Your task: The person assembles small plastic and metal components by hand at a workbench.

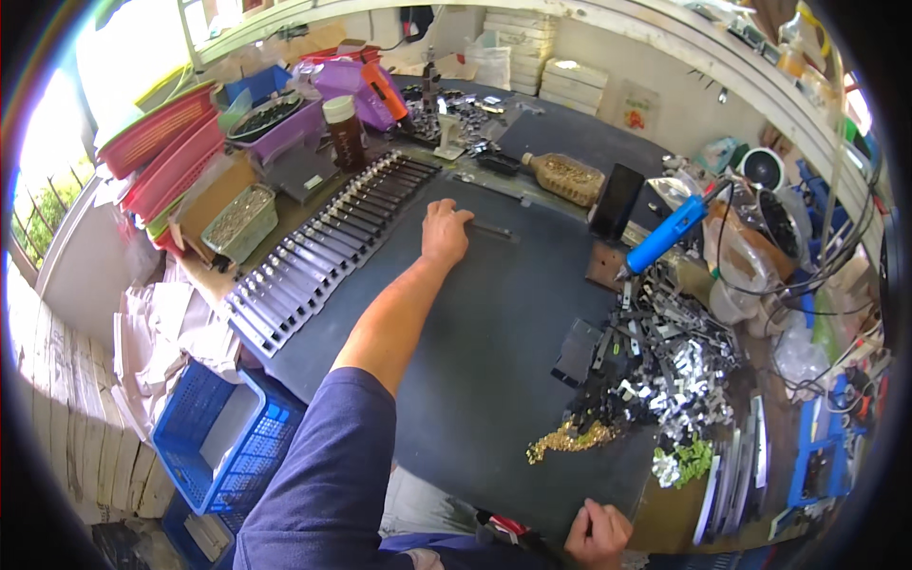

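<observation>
My left arm stretches over the dark work mat (494, 361). At its end my left hand (445, 233) is closed, fingers curled down, on a thin flat metal strip (494, 231) that comes out from its thumb side. To the left of this hand, a long slanting row of metal strips with silver ends (323, 242) lies side by side. My right hand (598, 534) rests closed at the near edge of the table; whatever its fingers may hold is hidden.
At right lie a heap of metal parts (674, 361), small brass pieces (575, 440), green pieces (696, 461) and a blue-handled electric screwdriver (670, 233). Far side: a bottle of small parts (567, 179) and a phone (617, 201). Blue crates (223, 437) stand at lower left.
</observation>
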### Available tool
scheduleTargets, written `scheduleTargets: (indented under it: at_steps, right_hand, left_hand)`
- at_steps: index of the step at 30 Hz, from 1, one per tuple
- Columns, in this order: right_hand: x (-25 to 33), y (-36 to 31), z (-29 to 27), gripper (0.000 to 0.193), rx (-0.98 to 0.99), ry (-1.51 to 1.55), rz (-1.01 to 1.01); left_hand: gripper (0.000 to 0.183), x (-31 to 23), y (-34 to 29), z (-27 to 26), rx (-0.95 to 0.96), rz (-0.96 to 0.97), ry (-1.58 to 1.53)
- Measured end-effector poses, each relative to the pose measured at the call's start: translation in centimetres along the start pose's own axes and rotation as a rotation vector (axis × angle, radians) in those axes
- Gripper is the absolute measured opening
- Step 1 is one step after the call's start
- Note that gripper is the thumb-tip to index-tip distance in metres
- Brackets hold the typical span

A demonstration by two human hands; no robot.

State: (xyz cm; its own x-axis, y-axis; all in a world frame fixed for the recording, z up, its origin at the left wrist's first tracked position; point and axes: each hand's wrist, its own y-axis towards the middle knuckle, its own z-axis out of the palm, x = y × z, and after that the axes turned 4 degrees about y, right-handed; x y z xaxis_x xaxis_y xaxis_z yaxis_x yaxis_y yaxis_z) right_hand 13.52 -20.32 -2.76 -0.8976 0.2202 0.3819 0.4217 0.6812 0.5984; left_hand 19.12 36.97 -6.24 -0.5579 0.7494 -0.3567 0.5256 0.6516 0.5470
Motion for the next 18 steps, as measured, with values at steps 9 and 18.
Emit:
scheduleTargets:
  at_steps: [9, 18]
  right_hand:
    - [0.8, 1.2, -1.4, 0.012, 0.161, -0.004, 0.061]
    - [1.1, 1.8, -1.3, 0.012, 0.12, 0.009, 0.035]
  left_hand:
    - [0.041, 0.6, 6.8, 4.6, -0.106, 0.012, 0.014]
    - [0.039, -0.5, 6.6, 4.2, -0.187, -0.048, 0.114]
